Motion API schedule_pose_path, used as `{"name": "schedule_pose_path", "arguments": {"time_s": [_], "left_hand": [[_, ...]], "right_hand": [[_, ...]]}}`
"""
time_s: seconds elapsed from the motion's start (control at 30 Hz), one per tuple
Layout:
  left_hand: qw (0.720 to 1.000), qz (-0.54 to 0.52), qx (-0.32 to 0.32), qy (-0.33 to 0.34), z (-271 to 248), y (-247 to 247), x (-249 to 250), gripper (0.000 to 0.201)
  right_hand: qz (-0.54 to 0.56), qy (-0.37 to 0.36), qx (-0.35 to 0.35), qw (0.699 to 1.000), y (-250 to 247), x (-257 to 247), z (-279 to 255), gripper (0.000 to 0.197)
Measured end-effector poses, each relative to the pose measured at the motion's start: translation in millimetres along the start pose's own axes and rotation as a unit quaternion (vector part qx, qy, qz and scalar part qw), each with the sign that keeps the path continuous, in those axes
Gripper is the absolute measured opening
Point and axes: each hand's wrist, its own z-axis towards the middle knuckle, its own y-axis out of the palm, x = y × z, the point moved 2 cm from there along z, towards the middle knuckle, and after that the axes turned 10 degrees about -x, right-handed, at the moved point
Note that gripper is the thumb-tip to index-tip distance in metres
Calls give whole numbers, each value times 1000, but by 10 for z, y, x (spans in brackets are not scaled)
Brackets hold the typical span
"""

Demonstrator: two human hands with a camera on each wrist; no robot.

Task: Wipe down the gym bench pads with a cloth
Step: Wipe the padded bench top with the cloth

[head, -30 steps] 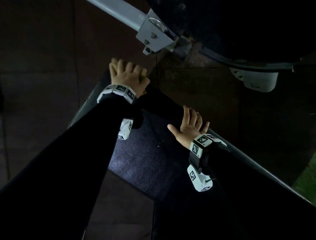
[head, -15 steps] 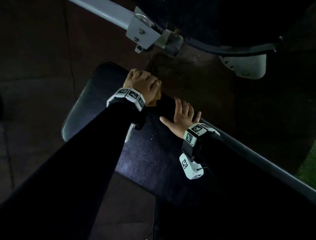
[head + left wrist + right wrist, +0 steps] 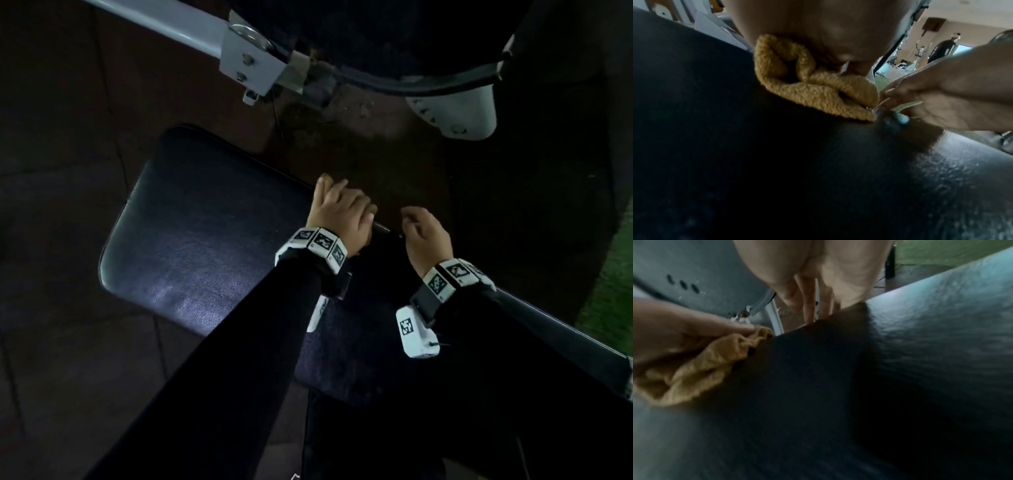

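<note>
The left hand is lying on top of a bunched mustard-yellow terry cloth, fingers curled round it and pressing it onto the far edge of the black padded vinyl bench pad. Just beside it, the right hand is resting at the same edge, its fingers hanging loosely curled over the rim and holding nothing. Both black sleeves are reaching across the pad, with white marker-printed bands at the wrists. Beyond the pad a grey metal frame tube with a bolted bracket is crossing above the dark floor.
</note>
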Motion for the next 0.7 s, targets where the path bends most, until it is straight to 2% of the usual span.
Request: {"name": "schedule_pose_path", "arguments": {"time_s": [0.1,0.17,0.23,0.3,0.37,0.47,0.53,0.7], "left_hand": [[991,-132,37,-13,-34,-66,-72,51],[979,-182,77,-46,-160,-116,-246,52],[978,-158,102,-94,-362,-114,-435,52],[981,-123,89,-120,-573,-60,-568,54],[985,-92,68,-129,-751,37,-623,57],[985,-74,62,-143,-892,175,-626,57],[984,-80,60,-149,-903,222,-619,57],[981,-89,77,-157,-857,279,-599,59]], "right_hand": [[47,0,-15,999,61,-190,88,30],[23,-11,-46,999,148,-399,147,32],[3,-27,-91,995,254,-618,198,36],[1,-25,-147,989,359,-792,224,47],[-68,-15,-175,982,455,-881,231,57],[-180,-42,-139,973,506,-866,193,50],[-183,-63,-108,975,455,-747,147,46],[-144,-58,-100,983,206,-201,-20,47]]}}
